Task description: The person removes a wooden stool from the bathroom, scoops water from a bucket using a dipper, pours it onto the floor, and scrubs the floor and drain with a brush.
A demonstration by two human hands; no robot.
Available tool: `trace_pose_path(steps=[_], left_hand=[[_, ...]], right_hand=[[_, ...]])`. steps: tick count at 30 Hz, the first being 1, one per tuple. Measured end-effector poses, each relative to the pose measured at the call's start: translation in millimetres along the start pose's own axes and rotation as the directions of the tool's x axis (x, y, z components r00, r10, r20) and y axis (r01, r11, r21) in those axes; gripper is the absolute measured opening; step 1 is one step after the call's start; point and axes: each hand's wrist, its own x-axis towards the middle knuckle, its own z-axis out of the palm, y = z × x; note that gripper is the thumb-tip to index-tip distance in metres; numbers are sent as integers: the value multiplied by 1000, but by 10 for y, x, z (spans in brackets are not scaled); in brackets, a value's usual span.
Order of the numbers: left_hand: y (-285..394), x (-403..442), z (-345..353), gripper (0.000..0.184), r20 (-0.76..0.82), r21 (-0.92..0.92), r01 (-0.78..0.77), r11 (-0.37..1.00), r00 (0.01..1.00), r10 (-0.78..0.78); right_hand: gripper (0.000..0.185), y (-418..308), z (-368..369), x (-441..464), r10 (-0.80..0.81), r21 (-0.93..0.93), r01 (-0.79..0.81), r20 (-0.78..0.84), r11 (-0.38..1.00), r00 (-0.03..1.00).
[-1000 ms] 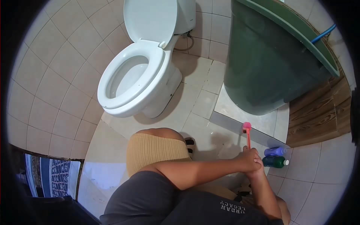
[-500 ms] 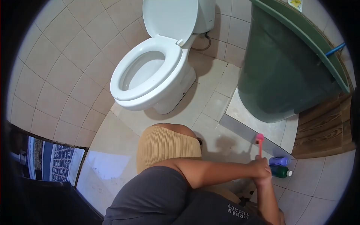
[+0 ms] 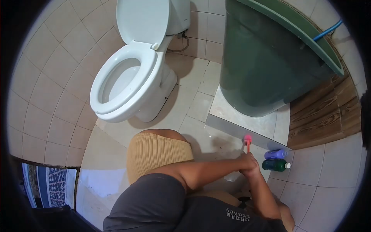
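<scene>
A brush with a pink head (image 3: 247, 138) and an orange-pink handle points away from me, its head in front of the ledge's grey side. My left hand (image 3: 244, 160) is closed around the handle, its arm reaching across from the left. Pressed against it is my right hand (image 3: 253, 168), also closed at the handle; its fingers are partly hidden. Just right of my hands, a purple bottle (image 3: 275, 154) and a green bottle (image 3: 274, 165) with a white cap lie side by side on the floor.
A white toilet (image 3: 133, 108) with its lid raised stands at the upper left. A large green tub (image 3: 259, 62) sits on a tiled ledge (image 3: 247, 119) at the upper right, with a blue hose (image 3: 328, 31) over its rim. My bent knee (image 3: 160, 152) is in the foreground.
The view shifts right and then back left. My hands stay closed together with the brush, whose handle looks shorter now. Both bottles now show clear of my hands.
</scene>
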Motion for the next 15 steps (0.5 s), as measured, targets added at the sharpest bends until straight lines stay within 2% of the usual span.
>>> trace_pose_path(steps=[1,2,3,4,5,6,7,9,11,15], left_hand=[[159,-53,30,28,35,94,-133,987,991,131],[131,65,142,26,171,279,-430,859,902,396],[108,170,259,24,345,397,-681,616,732,587],[113,222,317,22,534,437,-852,288,503,680],[342,47,181,25,314,355,-658,664,753,579],[764,-305,-92,28,129,169,-363,916,930,345],[1011,-499,-254,31,11,-83,-25,996,1000,26],[621,-211,-87,34,45,-129,-135,982,989,142],[71,171,131,37,94,-152,-177,972,977,193],[-414,319,179,42,114,-100,93,991,990,-81]], right_hand=[[11,-87,105,-255,-49,-68,48,-16,997,999],[11,-149,182,-495,-117,-188,110,-27,976,993],[11,-219,299,-736,-126,-150,124,-2,981,992],[11,-236,451,-873,-115,-47,118,56,992,992],[13,-241,819,-971,-19,378,-2,52,926,998],[14,-193,874,-943,-151,298,52,320,953,935],[14,-219,783,-907,-147,260,74,273,963,951],[15,-260,450,-707,-141,177,109,178,978,974],[11,-195,410,-454,-63,106,85,-195,991,979],[13,92,-592,136,19,30,-21,59,999,998]])
